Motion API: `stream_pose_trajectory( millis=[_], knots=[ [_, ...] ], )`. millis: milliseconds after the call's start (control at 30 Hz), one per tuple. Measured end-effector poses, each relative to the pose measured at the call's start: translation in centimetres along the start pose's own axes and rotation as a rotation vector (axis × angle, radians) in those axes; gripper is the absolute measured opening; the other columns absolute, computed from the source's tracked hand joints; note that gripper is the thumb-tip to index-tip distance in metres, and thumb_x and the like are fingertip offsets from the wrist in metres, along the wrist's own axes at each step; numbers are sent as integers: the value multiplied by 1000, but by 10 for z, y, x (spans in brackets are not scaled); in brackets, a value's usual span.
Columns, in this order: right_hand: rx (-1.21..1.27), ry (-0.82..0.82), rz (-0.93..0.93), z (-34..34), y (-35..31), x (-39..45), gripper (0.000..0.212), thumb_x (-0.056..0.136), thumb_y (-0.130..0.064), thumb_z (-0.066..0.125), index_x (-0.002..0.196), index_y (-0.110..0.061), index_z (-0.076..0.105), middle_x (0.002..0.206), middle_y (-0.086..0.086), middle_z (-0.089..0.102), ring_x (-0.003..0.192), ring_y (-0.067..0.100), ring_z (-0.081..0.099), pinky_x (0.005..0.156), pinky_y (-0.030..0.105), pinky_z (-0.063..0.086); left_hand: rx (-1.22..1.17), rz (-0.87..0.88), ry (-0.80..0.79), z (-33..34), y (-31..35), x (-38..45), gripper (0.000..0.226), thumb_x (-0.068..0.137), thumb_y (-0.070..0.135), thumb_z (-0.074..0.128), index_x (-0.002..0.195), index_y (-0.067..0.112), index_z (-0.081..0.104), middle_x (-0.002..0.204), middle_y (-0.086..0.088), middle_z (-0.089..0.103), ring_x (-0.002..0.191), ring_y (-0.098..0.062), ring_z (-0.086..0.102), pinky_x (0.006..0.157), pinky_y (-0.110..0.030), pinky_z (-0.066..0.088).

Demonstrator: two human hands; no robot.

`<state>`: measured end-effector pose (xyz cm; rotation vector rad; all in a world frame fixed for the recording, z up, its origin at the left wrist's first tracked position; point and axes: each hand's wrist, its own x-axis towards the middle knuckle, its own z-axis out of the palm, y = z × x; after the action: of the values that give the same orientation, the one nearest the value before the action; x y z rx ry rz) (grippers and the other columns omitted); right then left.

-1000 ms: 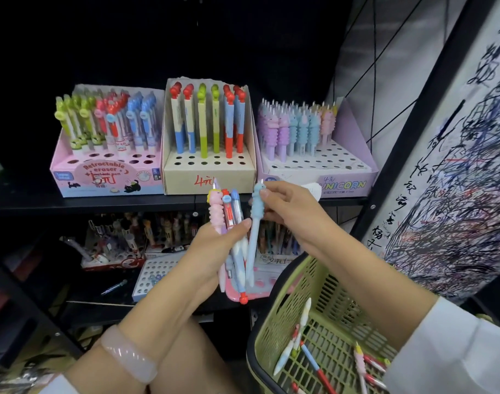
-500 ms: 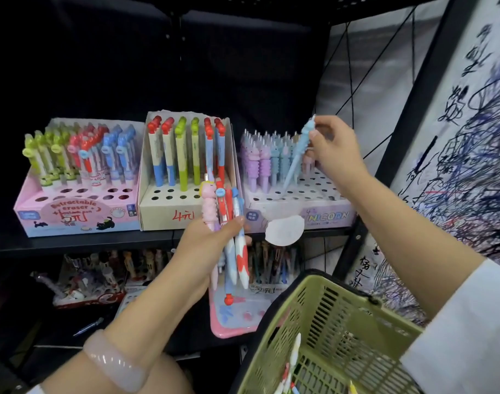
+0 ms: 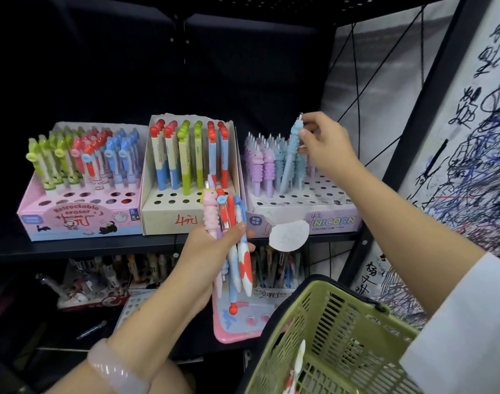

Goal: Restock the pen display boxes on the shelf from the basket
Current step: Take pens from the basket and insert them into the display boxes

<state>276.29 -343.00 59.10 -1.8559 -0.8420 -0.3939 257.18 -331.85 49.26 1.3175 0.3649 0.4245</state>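
Right grip: the right hand (image 3: pixel 325 143) pinches a light blue unicorn pen (image 3: pixel 291 155) near its top, thumb and fingertips closed on the ridged upper part.
Blue pen: it leans, top toward the grip and lower end down among the rows of the Unicorn box (image 3: pixel 302 207); whether its end sits in a hole cannot be told.
Left grip: the left hand (image 3: pixel 206 260) is curled round a small bunch of pens (image 3: pixel 231 237), thumb pressed across their fronts.
Bunch: a pink ridged unicorn pen, red and blue clicker pens and a white one with red patches; tops stand above the grip, lower ends hang below it. The bunch is held in front of the Unicorn box's left front corner.
Unicorn box: on the black shelf (image 3: pixel 81 247), back rows filled with purple and blue pens, front rows showing open holes. A white paper tag (image 3: pixel 288 233) hangs at its front edge.
Left of the Unicorn box: a brown cardboard box (image 3: pixel 169 220) with tall coloured pens, touching it; further left a pink eraser box (image 3: pixel 78 223).
Below the Unicorn box: a green basket (image 3: pixel 331 334) low and near the camera, on the right forearm side, with a pen or two visible inside.
Wrist: a pale bracelet (image 3: pixel 115 368) on the left arm.
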Motion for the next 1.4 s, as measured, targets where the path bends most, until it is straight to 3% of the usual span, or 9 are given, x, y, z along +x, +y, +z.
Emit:
stream_pose_trajectory(
  millis=[333,667,800,833,900,1000,1133,1267,1400],
  knots=[
    [-95,-96,48,6,1,5,25,97,-9,47,121,-7,53,96,-1,53,81,13,58,66,12,53,-58,34,68,-11,6,-4,8,89,18,60,86,11,64,64,1,72,52,-7,65,42,-17,47],
    [-303,-264,177,21,12,-21,31,96,-11,48,126,-5,50,97,17,60,94,34,59,91,34,47,-124,25,104,-28,8,-5,8,86,18,63,89,11,65,72,0,74,65,-11,70,47,-21,51],
    [-431,-11,26,33,-4,-36,33,92,-8,51,126,-5,52,121,12,52,107,27,52,96,38,42,-152,19,111,-34,9,-6,9,85,17,63,90,9,65,74,0,74,66,-12,70,48,-22,51],
    [-366,49,-39,39,-15,-43,29,92,-7,51,120,-7,56,117,9,54,100,22,54,92,36,44,-162,19,107,-35,10,-7,9,86,17,63,91,9,65,74,0,74,66,-12,70,48,-21,51],
    [-160,-110,-77,55,-35,-59,23,94,-10,48,111,-13,63,102,-3,62,84,8,56,82,27,49,-184,8,97,-36,11,-8,10,86,17,63,90,9,66,74,0,74,64,-11,70,47,-20,50],
    [327,-497,181,83,-55,-84,25,99,-13,41,109,-17,64,90,-6,67,78,1,63,70,18,53,-239,-6,99,-42,14,-9,10,85,19,62,85,10,67,70,-3,73,60,-11,69,46,-20,51],
    [912,-600,543,107,-60,-96,25,99,-9,39,115,-7,59,85,2,70,67,7,65,62,17,52,-325,-22,153,-54,18,-11,9,86,15,61,83,8,66,67,-4,73,59,-12,69,47,-20,52],
    [965,-697,545,122,-66,-97,25,99,-12,41,107,-6,63,78,3,65,55,7,54,56,18,50,-349,-24,147,-65,21,-16,11,86,14,61,83,5,66,66,-5,72,57,-13,69,45,-20,51],
    [873,-572,488,129,-78,-85,18,97,-14,47,98,-11,64,72,-3,65,65,7,58,66,20,52,-313,-2,229,-79,23,-15,15,87,16,61,78,5,66,59,-7,69,50,-15,67,41,-20,49]
  ],
)
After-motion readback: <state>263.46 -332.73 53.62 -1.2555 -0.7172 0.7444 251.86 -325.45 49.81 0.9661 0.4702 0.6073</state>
